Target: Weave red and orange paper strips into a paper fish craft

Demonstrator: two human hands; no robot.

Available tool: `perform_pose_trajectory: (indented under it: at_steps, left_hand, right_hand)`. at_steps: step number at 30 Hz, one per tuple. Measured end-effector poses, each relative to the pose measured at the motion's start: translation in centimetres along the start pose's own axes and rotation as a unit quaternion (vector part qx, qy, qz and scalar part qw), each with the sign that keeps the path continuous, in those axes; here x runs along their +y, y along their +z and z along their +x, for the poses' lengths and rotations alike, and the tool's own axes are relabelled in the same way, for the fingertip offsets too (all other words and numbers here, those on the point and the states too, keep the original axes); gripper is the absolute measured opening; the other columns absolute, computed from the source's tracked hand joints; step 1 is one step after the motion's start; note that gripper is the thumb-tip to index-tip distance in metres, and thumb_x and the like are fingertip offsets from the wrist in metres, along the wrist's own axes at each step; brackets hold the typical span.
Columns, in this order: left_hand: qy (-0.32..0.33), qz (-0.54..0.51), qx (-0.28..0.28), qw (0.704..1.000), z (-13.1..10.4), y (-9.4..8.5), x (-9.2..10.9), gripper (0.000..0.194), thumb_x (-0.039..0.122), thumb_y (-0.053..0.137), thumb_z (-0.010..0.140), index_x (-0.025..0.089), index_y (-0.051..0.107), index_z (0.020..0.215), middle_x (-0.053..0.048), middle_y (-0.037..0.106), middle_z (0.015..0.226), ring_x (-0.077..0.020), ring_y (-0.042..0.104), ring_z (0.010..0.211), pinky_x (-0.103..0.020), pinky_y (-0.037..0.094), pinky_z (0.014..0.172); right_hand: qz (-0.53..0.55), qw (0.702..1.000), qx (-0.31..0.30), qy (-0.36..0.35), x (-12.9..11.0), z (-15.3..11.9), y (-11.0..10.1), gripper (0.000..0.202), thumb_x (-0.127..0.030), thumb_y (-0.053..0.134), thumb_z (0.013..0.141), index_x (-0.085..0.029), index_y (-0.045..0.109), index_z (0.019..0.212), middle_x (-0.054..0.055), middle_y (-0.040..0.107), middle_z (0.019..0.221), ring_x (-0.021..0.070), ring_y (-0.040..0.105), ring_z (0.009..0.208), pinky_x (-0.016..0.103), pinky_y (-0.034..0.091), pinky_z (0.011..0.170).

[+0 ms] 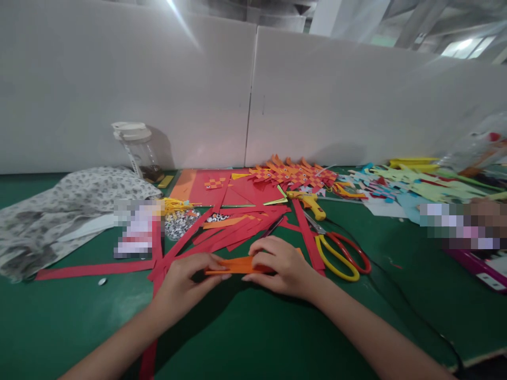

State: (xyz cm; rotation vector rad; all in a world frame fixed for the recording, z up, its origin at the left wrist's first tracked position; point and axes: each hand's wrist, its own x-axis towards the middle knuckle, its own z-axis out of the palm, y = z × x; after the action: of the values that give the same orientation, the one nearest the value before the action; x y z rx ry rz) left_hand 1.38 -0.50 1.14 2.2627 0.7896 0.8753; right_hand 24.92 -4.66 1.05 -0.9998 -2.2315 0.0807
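An orange folded paper strip point(238, 265) is stretched between my two hands, low over the green table. My left hand point(189, 278) pinches its left end between thumb and fingers. My right hand point(278, 267) grips the strip farther right, its fingers curled over the top and the thumb below. Red paper strips point(237, 230) lie in a loose pile just beyond my hands. To the right of my right hand are scissors with yellow and red handles point(340, 258).
Behind the pile lie woven orange-and-red paper pieces point(293, 173) and a yellow glue gun point(311, 203) with a dark cord. A patterned cloth point(91, 195) and a clear bottle point(140, 150) stand left. At right are pale paper pieces point(412, 182) and part of another person's hand point(489, 214).
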Motion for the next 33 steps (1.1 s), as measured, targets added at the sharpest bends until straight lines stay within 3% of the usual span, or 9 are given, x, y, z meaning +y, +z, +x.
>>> perform_pose_trajectory:
  at_steps: [5,10,13,17,20,24,29,33]
  left_hand:
    - [-0.01,-0.035,-0.012,0.999,0.2,-0.6,-0.8,0.006,0.024,0.068,0.077,0.019,0.065,0.075,-0.002,0.069,0.083,-0.0143,0.066,0.08,-0.024,0.054,0.069]
    - [0.009,-0.019,0.007,1.0,0.7,-1.5,-1.2,0.012,0.028,0.071,0.074,0.019,0.065,0.078,-0.003,0.069,0.085,-0.0162,0.065,0.084,-0.027,0.054,0.073]
    - [0.022,0.024,-0.009,0.999,0.8,-1.6,-0.8,0.018,0.031,0.072,0.073,0.02,0.066,0.085,-0.003,0.07,0.089,-0.0165,0.065,0.088,-0.028,0.053,0.078]
    - [0.061,0.077,-0.006,0.995,0.8,-1.4,-0.7,0.012,0.033,0.067,0.079,0.021,0.066,0.079,0.0,0.07,0.081,-0.0136,0.065,0.079,-0.026,0.052,0.071]
    - [0.108,0.146,-0.021,0.983,0.8,-1.6,-1.3,0.012,0.033,0.062,0.083,0.022,0.066,0.079,0.002,0.07,0.077,-0.013,0.064,0.072,-0.028,0.05,0.07]
    - [0.111,0.24,0.007,0.964,0.8,-2.1,-1.9,0.017,0.036,0.058,0.086,0.022,0.063,0.094,-0.001,0.07,0.085,-0.0168,0.063,0.078,-0.032,0.05,0.07]
    - [0.137,0.324,-0.064,0.934,0.7,-1.7,-1.0,0.024,0.035,0.053,0.088,0.022,0.06,0.106,-0.003,0.069,0.089,-0.0193,0.063,0.082,-0.038,0.049,0.079]
    - [0.168,0.349,-0.043,0.921,0.5,-0.9,-0.1,0.029,0.038,0.056,0.086,0.019,0.06,0.108,-0.005,0.069,0.09,-0.0213,0.063,0.084,-0.038,0.048,0.08]
  right_hand:
    - [0.002,0.999,-0.049,0.024,0.3,0.2,-0.2,0.022,-0.036,0.067,0.079,-0.019,0.052,0.078,0.005,0.063,0.081,0.0177,0.056,0.075,0.031,0.042,0.071]
    - [-0.032,0.999,-0.024,0.03,0.9,0.1,-0.4,0.024,-0.038,0.066,0.08,-0.019,0.052,0.077,0.005,0.064,0.078,0.0185,0.057,0.075,0.031,0.041,0.071]
    - [-0.06,0.998,-0.009,0.003,1.1,-0.1,-0.1,0.021,-0.036,0.064,0.082,-0.019,0.053,0.075,0.006,0.064,0.079,0.0189,0.057,0.077,0.031,0.04,0.072]
    - [-0.066,0.998,-0.005,-0.012,1.2,-0.2,0.2,0.022,-0.035,0.061,0.085,-0.018,0.055,0.073,0.005,0.063,0.077,0.0183,0.057,0.077,0.031,0.04,0.073]
    - [-0.044,0.999,-0.029,0.001,1.1,-0.2,0.2,0.025,-0.04,0.062,0.083,-0.018,0.055,0.074,0.005,0.063,0.077,0.0182,0.057,0.075,0.032,0.04,0.074]
    - [-0.019,0.998,-0.057,0.013,1.0,-0.2,0.0,0.025,-0.042,0.062,0.083,-0.018,0.057,0.081,0.005,0.064,0.082,0.018,0.056,0.078,0.033,0.04,0.076]
    - [-0.06,0.997,-0.049,-0.029,0.9,-0.1,0.2,0.017,-0.029,0.056,0.089,-0.017,0.058,0.076,0.006,0.063,0.084,0.018,0.055,0.077,0.033,0.041,0.075]
    - [-0.094,0.993,-0.023,-0.07,0.5,0.0,0.5,0.018,-0.026,0.051,0.091,-0.017,0.059,0.078,0.007,0.063,0.084,0.0183,0.054,0.078,0.034,0.042,0.075]
